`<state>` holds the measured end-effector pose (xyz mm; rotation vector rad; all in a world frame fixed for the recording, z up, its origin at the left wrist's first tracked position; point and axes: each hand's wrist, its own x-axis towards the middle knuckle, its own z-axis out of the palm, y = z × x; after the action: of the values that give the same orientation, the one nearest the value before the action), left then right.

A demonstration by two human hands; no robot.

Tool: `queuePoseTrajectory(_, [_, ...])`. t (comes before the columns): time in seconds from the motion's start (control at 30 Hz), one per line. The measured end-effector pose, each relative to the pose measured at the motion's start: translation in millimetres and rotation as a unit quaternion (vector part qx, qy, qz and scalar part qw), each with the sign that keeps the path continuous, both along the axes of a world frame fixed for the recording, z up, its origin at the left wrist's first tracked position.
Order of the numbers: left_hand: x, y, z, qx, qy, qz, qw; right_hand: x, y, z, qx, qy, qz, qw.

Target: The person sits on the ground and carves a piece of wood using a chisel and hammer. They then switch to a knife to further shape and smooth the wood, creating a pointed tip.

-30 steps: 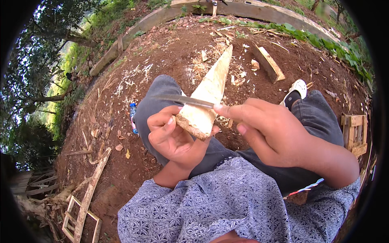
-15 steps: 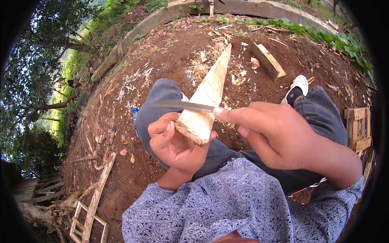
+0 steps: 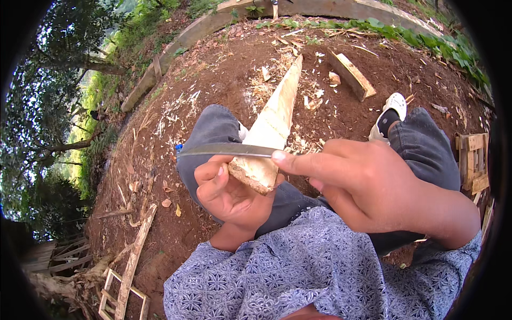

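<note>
A long, pale piece of wood [image 3: 271,124] slants away from me, its rough near end raised above my lap and its narrow far end over the dirt. My left hand [image 3: 234,194] cups that near end from below, fingers and thumb on its sides. In my right hand [image 3: 357,184] is a knife, its handle hidden inside the fist and my index finger stretched along the back of the blade. The long grey knife blade [image 3: 224,150] lies across the wood just beyond my left fingers, its tip pointing left over my knee.
Wood shavings [image 3: 181,109] litter the brown soil around the work. Ahead on the right lies a short wooden block [image 3: 353,74]. A wooden frame [image 3: 472,160] stands at the right edge; a plank [image 3: 136,256] and another frame lie lower left. A long beam [image 3: 341,9] borders the far side.
The knife blade has come a little toward me and left along the wood, with my right hand following. My left hand keeps its hold on the near end.
</note>
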<state>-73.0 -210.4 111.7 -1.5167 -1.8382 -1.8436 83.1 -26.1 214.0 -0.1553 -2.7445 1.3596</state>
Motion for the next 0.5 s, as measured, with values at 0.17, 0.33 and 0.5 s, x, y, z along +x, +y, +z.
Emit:
queuePoseTrajectory(0.17, [1.9, 2.3, 0.0, -0.009, -0.018, -0.009, 1.0, -3.7, 5.3, -9.4, -0.003, 0.042, -0.012, 0.999])
queuePoseTrajectory(0.33, [4.8, 5.2, 0.8, -0.005, -0.034, -0.037, 0.999, 0.0, 5.8, -7.7, 0.04, 0.025, -0.018, 0.999])
queuePoseTrajectory(0.5, [5.9, 6.6, -3.2, 0.003, -0.017, -0.011, 1.0, 3.5, 2.0, -6.9, 0.014, 0.032, -0.008, 0.999])
